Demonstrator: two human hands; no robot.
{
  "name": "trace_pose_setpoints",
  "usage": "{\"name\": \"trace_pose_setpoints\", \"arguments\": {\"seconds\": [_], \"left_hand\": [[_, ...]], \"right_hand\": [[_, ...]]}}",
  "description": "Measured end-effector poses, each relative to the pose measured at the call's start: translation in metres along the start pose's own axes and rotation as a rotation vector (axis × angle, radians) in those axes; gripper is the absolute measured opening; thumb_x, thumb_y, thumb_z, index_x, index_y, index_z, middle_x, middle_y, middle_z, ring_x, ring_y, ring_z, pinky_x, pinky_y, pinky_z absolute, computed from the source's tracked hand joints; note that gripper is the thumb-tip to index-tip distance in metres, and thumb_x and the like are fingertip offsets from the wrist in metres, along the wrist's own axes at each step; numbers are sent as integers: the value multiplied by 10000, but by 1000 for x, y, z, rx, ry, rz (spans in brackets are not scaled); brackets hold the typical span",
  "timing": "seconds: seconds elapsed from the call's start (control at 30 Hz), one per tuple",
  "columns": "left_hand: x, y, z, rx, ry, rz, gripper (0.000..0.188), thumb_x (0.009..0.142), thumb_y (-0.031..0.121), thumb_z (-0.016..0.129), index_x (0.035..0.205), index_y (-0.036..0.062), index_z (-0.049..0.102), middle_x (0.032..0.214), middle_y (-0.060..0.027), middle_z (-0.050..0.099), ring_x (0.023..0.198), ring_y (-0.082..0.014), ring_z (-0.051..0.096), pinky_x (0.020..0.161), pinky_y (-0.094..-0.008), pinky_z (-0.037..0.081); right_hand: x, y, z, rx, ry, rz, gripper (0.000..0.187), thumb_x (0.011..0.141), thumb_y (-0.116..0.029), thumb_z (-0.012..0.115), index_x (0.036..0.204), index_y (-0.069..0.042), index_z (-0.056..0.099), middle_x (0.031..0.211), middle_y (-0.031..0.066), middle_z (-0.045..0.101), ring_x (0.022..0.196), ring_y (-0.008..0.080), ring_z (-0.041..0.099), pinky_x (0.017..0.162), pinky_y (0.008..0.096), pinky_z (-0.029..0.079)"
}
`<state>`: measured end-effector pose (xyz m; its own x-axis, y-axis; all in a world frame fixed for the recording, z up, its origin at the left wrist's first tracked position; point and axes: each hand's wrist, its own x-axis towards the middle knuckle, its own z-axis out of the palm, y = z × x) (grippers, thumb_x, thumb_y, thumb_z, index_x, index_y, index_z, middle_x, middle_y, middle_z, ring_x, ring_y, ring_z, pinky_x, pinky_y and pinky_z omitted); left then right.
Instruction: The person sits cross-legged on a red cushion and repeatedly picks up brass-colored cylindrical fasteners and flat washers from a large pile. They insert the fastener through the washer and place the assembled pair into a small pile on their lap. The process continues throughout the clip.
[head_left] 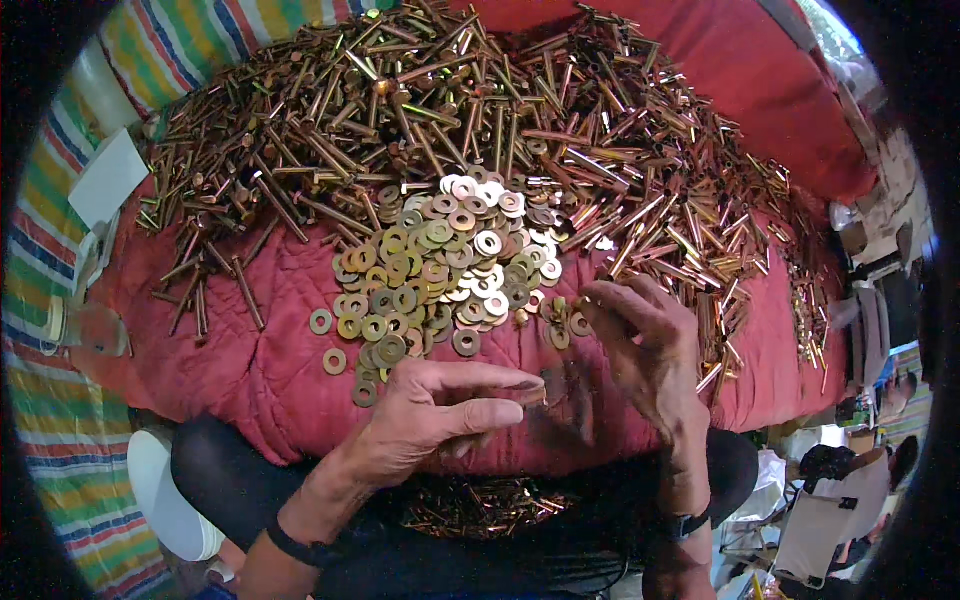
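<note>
My left hand (pixel 440 410) is closed, thumb and forefinger pinched over the near edge of the washer heap. At their tips a small brownish bit shows, too little to name. My right hand (pixel 650 345) is curled to the right, fingertips drawn together beside a few small washers (pixel 560 335); whatever they grip is hidden. Flat brass-coloured washers (pixel 440 265) lie heaped between and beyond the hands. Behind them rises a big pile of long golden bolts (pixel 340 120). Slim metal rods or tubes (pixel 690 235) are spread to the right.
Red quilted cloth (pixel 230 375) lies under everything. More metal pieces (pixel 485 508) sit in my lap, below the cloth's edge. A clear jar (pixel 85 325) stands at the left, with a white card (pixel 108 178) beyond it. A white bucket (pixel 172 495) is at lower left.
</note>
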<state>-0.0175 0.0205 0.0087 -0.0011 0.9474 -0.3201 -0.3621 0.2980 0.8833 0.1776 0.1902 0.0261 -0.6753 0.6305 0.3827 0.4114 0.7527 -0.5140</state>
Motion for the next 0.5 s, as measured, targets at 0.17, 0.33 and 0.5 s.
{"name": "trace_pose_setpoints", "arguments": {"seconds": [0.17, 0.33, 0.5], "left_hand": [[4, -4, 0, 56, 79, 190, 319, 1006, 160, 693, 1267, -25, 691, 885, -43, 707, 730, -86, 616, 661, -254, 483], [22, -17, -4, 68, 142, 441, 261, 1035, 124, 643, 1236, -38, 604, 986, -111, 741, 884, -182, 710, 808, -295, 539], [23, -25, -5, 1, 184, 534, 284, 1004, 38, 661, 1270, -22, 583, 1054, -156, 749, 1080, -274, 732, 938, -367, 568]], "right_hand": [[1, 16, 18, -187, -92, -34, 233, 902, -30, 703, 1130, -46, 747, 922, 154, 650, 797, 343, 681, 675, 422, 540], [-1, 27, 26, -205, -120, -65, 155, 917, -75, 680, 1067, -36, 696, 972, 161, 625, 806, 401, 664, 679, 477, 533], [-6, 36, 31, -275, -26, -177, 176, 910, -109, 672, 1064, -41, 624, 1013, 177, 630, 825, 436, 657, 682, 493, 542]]}}
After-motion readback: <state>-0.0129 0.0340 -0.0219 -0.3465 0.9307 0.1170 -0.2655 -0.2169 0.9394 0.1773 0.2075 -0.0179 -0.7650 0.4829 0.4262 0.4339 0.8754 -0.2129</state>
